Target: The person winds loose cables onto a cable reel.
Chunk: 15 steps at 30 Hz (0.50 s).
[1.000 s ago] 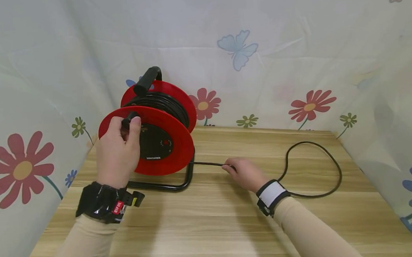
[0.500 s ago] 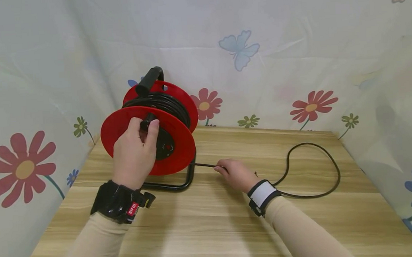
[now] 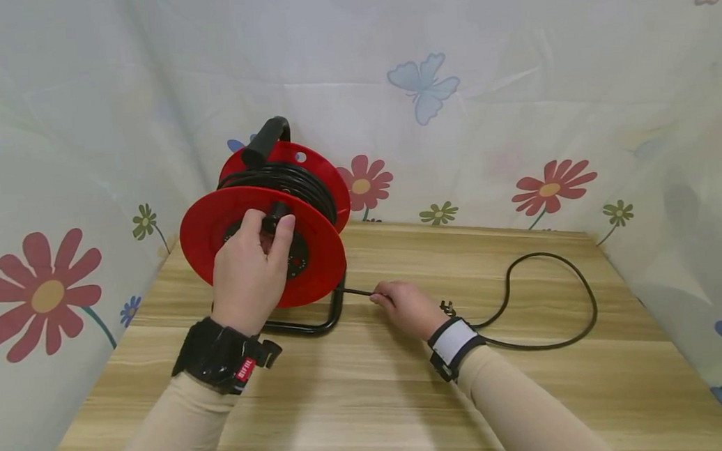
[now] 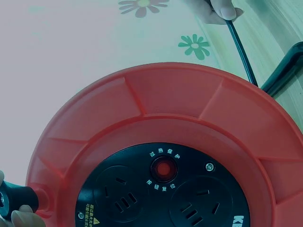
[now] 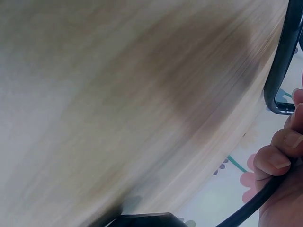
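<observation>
Head view: the knob [image 3: 276, 216] of the red reel [image 3: 316, 251] on the table [image 3: 360, 393] is gripped by the left hand [image 3: 248, 279]; left wrist view: sockets [image 4: 124, 193] are shown; right wrist view: the cable [image 5: 251, 204] is clasped by the right hand [image 5: 282, 155]

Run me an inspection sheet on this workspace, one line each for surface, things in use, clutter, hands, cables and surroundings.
Surface: wood-grain table, bare patch in front of the reel.
Things in use: red cable reel standing on a black tubular frame.
Clutter: nothing seen.
Hands: left hand grips the reel's black knob; right hand pinches the black cable, fingers curled.
Cables: partly wound on the reel; a loose loop lies at right; what looks like a plug is near the right wrist.
Surroundings: flower-printed backdrop behind and at both sides.
</observation>
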Tool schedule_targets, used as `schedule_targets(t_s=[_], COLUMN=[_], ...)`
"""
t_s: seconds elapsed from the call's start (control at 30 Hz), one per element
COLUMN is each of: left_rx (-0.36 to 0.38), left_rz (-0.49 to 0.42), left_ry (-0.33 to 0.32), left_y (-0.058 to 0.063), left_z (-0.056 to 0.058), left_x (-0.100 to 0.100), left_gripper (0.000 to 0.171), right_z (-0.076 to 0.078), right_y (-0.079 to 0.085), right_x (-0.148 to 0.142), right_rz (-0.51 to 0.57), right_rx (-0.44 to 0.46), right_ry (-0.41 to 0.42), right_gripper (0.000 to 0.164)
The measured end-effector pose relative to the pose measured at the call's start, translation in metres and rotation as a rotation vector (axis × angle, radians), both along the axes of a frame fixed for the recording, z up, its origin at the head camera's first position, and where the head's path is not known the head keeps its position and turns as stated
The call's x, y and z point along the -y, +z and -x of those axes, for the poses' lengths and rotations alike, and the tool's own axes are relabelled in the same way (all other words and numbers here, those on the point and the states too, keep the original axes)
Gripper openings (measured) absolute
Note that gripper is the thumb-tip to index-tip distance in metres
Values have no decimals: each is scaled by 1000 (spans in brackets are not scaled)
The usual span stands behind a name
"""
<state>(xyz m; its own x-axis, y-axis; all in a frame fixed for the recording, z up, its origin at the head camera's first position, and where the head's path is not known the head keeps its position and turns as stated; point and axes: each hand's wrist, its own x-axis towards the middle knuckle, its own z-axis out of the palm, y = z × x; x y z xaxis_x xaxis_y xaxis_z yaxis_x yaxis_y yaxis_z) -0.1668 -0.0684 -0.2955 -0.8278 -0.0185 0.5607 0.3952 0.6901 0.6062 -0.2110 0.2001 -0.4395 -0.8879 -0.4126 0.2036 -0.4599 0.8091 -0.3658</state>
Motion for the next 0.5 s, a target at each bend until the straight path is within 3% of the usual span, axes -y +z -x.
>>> schedule_targets(t_s=[0.27,0.5], left_rx=[8,4], left_rz=[3,0], left_ry=[1,2], left_y=[1,1], left_z=[-1,-2], left_x=[-2,-1], left_gripper=[44,43], right_z=[-10,-26], right_y=[20,43], right_x=[-11,-61], right_rz=[65,77], right_rx=[130,151], right_ry=[-78,-139], right_gripper=[20,35])
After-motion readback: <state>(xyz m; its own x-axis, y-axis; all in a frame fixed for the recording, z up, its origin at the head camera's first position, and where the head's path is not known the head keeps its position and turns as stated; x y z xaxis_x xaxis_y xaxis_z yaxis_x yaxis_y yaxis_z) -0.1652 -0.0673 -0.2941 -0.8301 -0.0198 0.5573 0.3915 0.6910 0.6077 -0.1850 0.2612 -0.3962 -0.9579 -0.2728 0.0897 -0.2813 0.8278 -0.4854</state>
